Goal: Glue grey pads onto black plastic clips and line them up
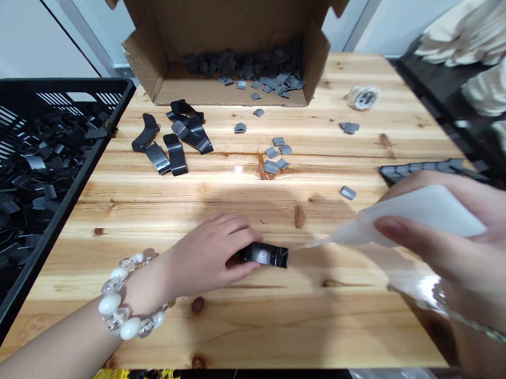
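Left hand [209,254] clamped around a short black bent piece [266,255], fingers curled over it, its end protruding toward the right, low on the pine bench [228,325]. Right hand [454,249] closed on a white squeeze bottle [417,217], tilted, its narrow nozzle [322,242] just beside the black piece's end. Beaded bracelet [117,299] on the left wrist. Far side: open cardboard box [222,22] holding small grey pieces [243,67]; more lie loose on the bench. Black strips [174,137] lie grouped far left. Black crate [16,138] of dark pieces at left.
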Motion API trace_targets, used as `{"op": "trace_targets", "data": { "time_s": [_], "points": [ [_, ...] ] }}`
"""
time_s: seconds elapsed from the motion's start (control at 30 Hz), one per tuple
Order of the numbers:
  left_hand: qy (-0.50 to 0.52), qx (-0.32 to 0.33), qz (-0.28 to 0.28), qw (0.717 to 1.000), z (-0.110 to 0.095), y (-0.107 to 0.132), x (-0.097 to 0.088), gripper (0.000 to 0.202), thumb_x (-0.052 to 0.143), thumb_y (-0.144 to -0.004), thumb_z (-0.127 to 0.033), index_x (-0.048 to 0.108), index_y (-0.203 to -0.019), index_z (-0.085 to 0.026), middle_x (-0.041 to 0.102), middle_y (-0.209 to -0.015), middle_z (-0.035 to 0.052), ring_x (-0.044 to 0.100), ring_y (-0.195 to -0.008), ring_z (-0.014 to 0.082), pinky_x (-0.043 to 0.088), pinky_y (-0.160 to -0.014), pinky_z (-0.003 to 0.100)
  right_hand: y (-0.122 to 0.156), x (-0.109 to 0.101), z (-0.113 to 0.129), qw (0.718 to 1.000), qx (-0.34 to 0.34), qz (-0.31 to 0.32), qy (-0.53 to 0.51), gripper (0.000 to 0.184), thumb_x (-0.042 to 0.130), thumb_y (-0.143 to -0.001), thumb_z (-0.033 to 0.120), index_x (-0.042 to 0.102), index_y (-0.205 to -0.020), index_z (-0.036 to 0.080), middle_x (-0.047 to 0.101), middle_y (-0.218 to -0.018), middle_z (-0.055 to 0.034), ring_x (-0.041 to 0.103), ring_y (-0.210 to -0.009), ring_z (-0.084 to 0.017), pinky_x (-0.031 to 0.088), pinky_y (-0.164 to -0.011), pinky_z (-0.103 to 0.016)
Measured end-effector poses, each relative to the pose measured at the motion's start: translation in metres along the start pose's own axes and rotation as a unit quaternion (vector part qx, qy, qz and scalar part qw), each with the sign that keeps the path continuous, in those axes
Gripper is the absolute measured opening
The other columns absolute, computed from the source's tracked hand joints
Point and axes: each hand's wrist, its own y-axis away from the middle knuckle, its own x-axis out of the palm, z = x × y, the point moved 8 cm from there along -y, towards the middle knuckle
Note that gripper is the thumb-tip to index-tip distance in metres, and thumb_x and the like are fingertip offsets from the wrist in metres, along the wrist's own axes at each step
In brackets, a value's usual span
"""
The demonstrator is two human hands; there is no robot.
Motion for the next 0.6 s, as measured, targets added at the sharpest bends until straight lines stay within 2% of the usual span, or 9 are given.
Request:
{"op": "trace_targets", "data": {
  "time_s": [0.4, 0.5, 0.6],
  "points": [
    [-0.006, 0.004, -0.004, 1.0, -0.001, 0.0, 0.0, 0.025, 0.051, -0.092, -0.037, 0.058, -0.11, -0.021, 0.063, -0.106, 0.0052, 0.055, -0.099, 0.0208, 0.039, -0.087, 0.034, 0.0, -0.001, -0.01, 0.999, 0.032, -0.004, -0.041, 0.014, 0.074, -0.07, 0.035, 0.063, -0.068, 0.026, 0.053, -0.055, 0.0023, 0.044, -0.044, -0.011, 0.028, -0.037, -0.023],
    [0.004, 0.001, -0.002, 1.0, -0.001, -0.001, -0.001, 0.024, 0.051, -0.092, -0.037, 0.059, -0.108, -0.021, 0.063, -0.103, 0.0039, 0.055, -0.098, 0.0203, 0.039, -0.087, 0.034, -0.008, -0.003, -0.027, 0.987, 0.073, -0.034, -0.136, 0.013, 0.074, -0.07, 0.03, 0.064, -0.068, 0.023, 0.052, -0.057, 0.0007, 0.044, -0.048, -0.011, 0.026, -0.038, -0.023],
    [0.01, 0.008, -0.015, 1.0, -0.001, -0.001, -0.004, 0.024, 0.052, -0.091, -0.037, 0.059, -0.107, -0.021, 0.063, -0.106, 0.0046, 0.055, -0.101, 0.0203, 0.039, -0.09, 0.034, -0.019, -0.005, -0.047, 0.944, 0.107, -0.088, -0.298, 0.022, 0.074, -0.068, 0.032, 0.056, -0.062, 0.022, 0.038, -0.051, 0.0028, 0.031, -0.043, -0.009, 0.019, -0.037, -0.024]
  ]
}}
